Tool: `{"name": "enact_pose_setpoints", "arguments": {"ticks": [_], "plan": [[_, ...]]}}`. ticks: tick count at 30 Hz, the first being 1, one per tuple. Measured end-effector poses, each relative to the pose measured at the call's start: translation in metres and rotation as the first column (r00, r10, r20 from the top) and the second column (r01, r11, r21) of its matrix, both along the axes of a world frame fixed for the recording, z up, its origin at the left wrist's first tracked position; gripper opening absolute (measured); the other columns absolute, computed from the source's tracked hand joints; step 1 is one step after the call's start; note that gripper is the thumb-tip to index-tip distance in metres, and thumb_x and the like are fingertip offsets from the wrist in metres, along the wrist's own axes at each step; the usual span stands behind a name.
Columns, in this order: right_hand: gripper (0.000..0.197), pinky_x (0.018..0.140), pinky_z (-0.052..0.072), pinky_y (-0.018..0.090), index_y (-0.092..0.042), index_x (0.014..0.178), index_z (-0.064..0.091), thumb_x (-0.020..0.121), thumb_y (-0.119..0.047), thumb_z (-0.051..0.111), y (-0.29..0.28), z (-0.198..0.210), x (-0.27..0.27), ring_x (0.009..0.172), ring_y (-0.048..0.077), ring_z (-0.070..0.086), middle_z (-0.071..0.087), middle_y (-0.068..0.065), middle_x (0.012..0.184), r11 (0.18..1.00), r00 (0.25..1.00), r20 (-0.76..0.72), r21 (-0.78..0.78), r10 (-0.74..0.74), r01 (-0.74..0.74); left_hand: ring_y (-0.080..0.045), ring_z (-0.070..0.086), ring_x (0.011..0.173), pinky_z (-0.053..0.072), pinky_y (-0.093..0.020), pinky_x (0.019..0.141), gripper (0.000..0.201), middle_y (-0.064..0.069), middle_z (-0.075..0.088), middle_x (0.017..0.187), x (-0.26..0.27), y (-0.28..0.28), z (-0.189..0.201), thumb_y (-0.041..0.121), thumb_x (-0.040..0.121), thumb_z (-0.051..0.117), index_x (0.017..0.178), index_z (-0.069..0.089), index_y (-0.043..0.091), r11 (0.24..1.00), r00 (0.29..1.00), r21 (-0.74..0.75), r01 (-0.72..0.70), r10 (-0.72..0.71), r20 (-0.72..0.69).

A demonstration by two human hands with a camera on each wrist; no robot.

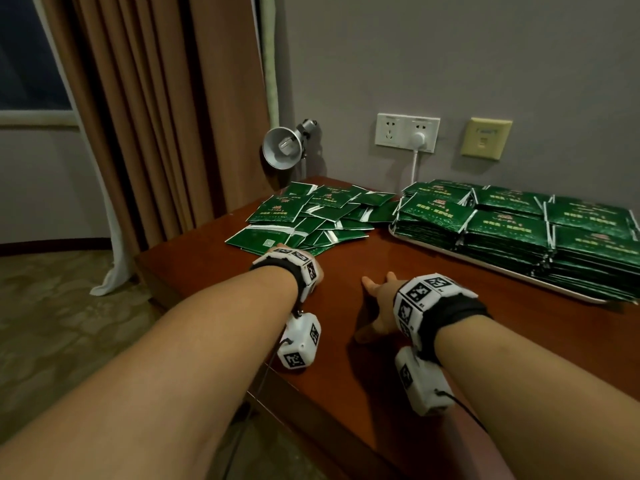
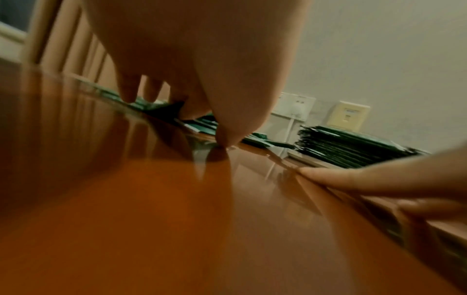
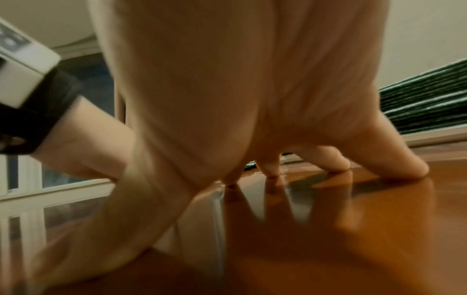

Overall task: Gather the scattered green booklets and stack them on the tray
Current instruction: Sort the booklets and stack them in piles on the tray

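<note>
While both arms reach out over the brown table (image 1: 346, 306), the right hand (image 1: 379, 306) is spread wide, with its fingertips (image 3: 414, 169) pressing down on the bare wood. It holds nothing. The left hand (image 1: 313, 268) is at the near edge of the loose pile of booklets (image 1: 311, 216). Its fingers (image 2: 128, 93) point down at the pile and its thumb tip touches the table. The wrist view is blurry, so it may be touching a booklet, but I cannot tell if it is pinching one.

The loose green booklets lie in a messy heap at the back left of the table, near the curtain (image 1: 156, 116). To the right of the heap sits the tray (image 1: 485, 261), close to the wall. Neat stacks (image 1: 519, 233) of green booklets fill it in rows. A small silver lamp (image 1: 280, 147) is behind the heap. A white plug (image 1: 419, 137) sits in the wall socket (image 1: 407, 132).
</note>
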State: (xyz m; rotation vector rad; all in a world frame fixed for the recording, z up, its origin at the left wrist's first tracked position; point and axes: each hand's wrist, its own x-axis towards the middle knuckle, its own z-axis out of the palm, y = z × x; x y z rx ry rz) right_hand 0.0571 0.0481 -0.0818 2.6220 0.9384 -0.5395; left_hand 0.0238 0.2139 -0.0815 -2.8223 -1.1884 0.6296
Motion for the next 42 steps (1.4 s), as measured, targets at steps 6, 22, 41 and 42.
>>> {"name": "enact_pose_setpoints", "arguments": {"ticks": [6,22,41,42], "plan": [[0.102,0.115,0.019,0.049,-0.030,0.153,-0.011,0.084,-0.065,0.056,0.007,-0.009,0.019,0.147,0.034,0.011,-0.009,0.011,0.161,0.979,0.995,0.016,0.180,-0.101,0.096,-0.036,0.038,0.129,0.038,-0.047,0.105,0.042,-0.016,0.040,0.141,-0.008,-0.063,0.007,0.028,0.098,0.048,0.136,0.050,0.010,0.927,0.939,0.151,0.342,-0.343,-0.023],[0.027,0.072,0.053,0.033,-0.015,0.115,0.057,0.088,-0.019,0.060,-0.115,0.030,-0.029,0.084,0.026,0.061,0.064,0.007,0.100,0.966,0.986,0.141,0.255,-0.089,0.051,-0.032,0.054,0.110,0.048,-0.040,0.094,0.035,-0.011,0.055,0.123,-0.069,-0.172,0.004,0.016,0.085,0.051,0.116,0.061,0.005,0.658,0.658,-0.132,0.742,-0.674,0.338],[0.076,0.109,0.032,0.057,-0.023,0.141,0.028,0.078,-0.030,0.069,-0.236,0.014,-0.052,0.144,0.043,0.013,0.003,0.009,0.160,0.947,0.943,0.198,0.234,-0.267,0.219,-0.030,0.055,0.111,0.049,-0.040,0.089,0.060,-0.010,0.051,0.127,-0.074,-0.191,0.005,0.058,0.090,0.053,0.131,0.050,0.013,0.671,0.655,0.169,0.722,-0.742,0.143],[0.079,0.109,0.032,0.057,-0.024,0.143,0.026,0.077,-0.030,0.070,-0.236,0.016,-0.054,0.145,0.041,0.009,0.002,0.007,0.161,0.961,0.953,0.225,0.233,-0.205,0.151,-0.030,0.054,0.107,0.049,-0.041,0.087,0.055,-0.010,0.050,0.122,-0.075,-0.195,0.004,0.056,0.093,0.050,0.126,0.054,0.013,0.646,0.635,0.204,0.735,-0.762,0.128]]}}
